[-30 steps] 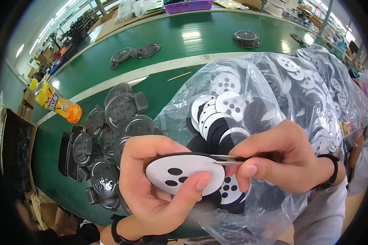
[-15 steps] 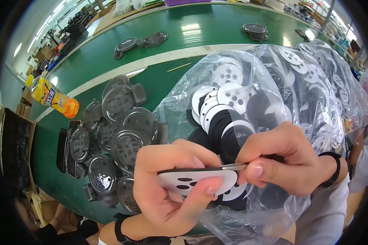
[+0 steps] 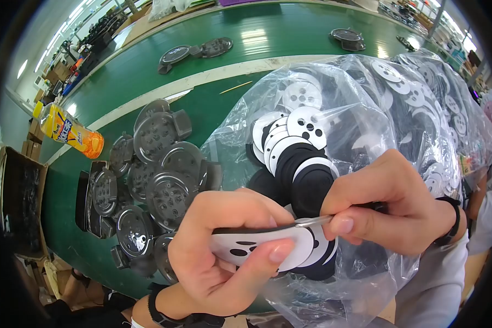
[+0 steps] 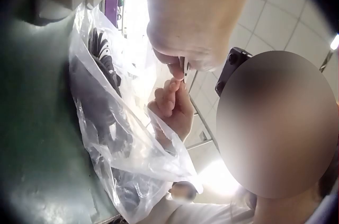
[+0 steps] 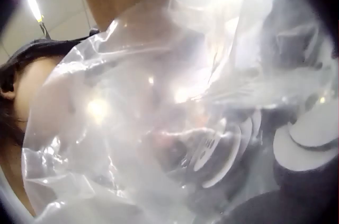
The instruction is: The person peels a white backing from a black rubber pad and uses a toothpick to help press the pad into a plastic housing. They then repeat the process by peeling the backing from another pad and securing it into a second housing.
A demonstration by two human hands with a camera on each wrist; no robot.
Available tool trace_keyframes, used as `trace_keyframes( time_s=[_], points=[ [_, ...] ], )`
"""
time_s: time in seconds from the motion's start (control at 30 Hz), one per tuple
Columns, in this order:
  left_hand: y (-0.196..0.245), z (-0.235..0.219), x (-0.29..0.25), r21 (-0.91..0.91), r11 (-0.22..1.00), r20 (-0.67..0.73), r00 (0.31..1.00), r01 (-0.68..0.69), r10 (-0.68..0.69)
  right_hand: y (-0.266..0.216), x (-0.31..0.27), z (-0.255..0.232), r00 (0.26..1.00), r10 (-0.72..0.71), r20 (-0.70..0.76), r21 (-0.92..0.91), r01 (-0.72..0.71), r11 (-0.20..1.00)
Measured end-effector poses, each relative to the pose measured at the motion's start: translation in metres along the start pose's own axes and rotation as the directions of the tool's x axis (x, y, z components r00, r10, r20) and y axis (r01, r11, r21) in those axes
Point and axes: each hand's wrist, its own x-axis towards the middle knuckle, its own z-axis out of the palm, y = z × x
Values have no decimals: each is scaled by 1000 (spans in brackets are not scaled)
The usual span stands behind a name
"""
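Green table [image 3: 76, 205] holds a bottle [image 3: 71, 131] beside dark plastic parts [image 3: 161, 136].

Thin round disc [image 3: 221, 241]: lay just below the centre of the frame, tilted so that it appeared as a narrow oval. Face was white and partly covered; black, roughly oval holes were visible left of the middle. Upper edge was dark. Tweezers [image 3: 313, 221]: slim, shiny silver metal, nearly level, rising slightly rightward. Tip met the disc's dark edge at its upper right; the rear part was hidden.
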Motion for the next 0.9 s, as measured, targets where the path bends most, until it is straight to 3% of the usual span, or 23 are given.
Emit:
trace_keyframes(
  time_s=[0.07, 0.13, 0.23, 0.33, 0.43, 0.63, 0.77, 0.83, 0.9],
  points=[
    [-1, -1, 3, 32, 997, 80, 994, -75, 72, -1, 0, -3, 997, 60, 51, 77, -64, 995],
    [1, 2, 4, -4, 1000, 90, 996, 15, -15, -2, 1, -5, 966, 187, 177, 273, -231, 934],
    [6, 2, 1, -105, 990, 87, 993, 90, -81, -5, 2, -8, 931, 231, 284, 382, -331, 863],
    [4, 0, 3, -128, 988, 150, 986, 87, -67, -3, 2, -7, 928, 206, 310, 416, -327, 848],
    [1, -5, 6, -102, 992, 226, 973, 70, -45, 0, 3, -11, 902, 210, 377, 391, -361, 847],
    [1, -5, 8, -37, 998, 220, 974, 58, -48, 1, 4, -14, 869, 238, 433, 377, -415, 828],
    [2, -10, 10, -122, 991, 247, 969, 48, -16, 1, 3, -15, 868, 244, 433, 344, -409, 845],
    [4, -12, 11, -131, 983, 322, 944, 126, -78, -1, 2, -15, 865, 246, 438, 329, -409, 851],
    [1, -15, 15, -55, 996, 377, 925, 67, -42, 2, 2, -15, 866, 225, 446, 295, -380, 877]
  ],
)
